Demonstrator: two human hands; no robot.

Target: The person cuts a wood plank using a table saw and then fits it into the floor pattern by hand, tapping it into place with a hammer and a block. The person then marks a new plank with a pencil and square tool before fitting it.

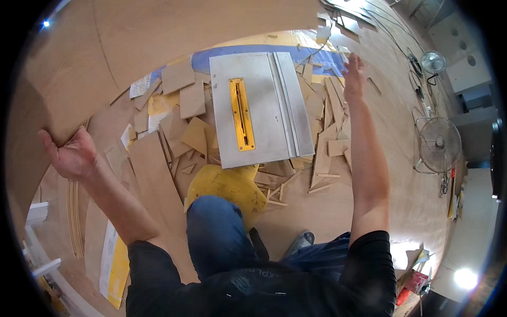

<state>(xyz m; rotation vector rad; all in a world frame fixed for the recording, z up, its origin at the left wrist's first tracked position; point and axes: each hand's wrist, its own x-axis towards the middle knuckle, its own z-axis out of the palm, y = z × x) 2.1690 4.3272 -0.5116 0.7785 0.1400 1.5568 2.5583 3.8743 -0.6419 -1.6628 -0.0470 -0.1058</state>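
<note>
Partly cut off: large board at left hand.

A black T-shirt has short, loose sleeves and a faint chest print of pale lettering and a bluish shape. Below are blue jeans and a grey shoe. The left hand and right hand are bare.

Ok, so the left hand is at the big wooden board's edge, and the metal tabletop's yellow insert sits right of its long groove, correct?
Not quite: the head view shows the yellow insert sitting left of the long groove in the metal tabletop. The left hand is at the edge of the big wooden board.
</note>
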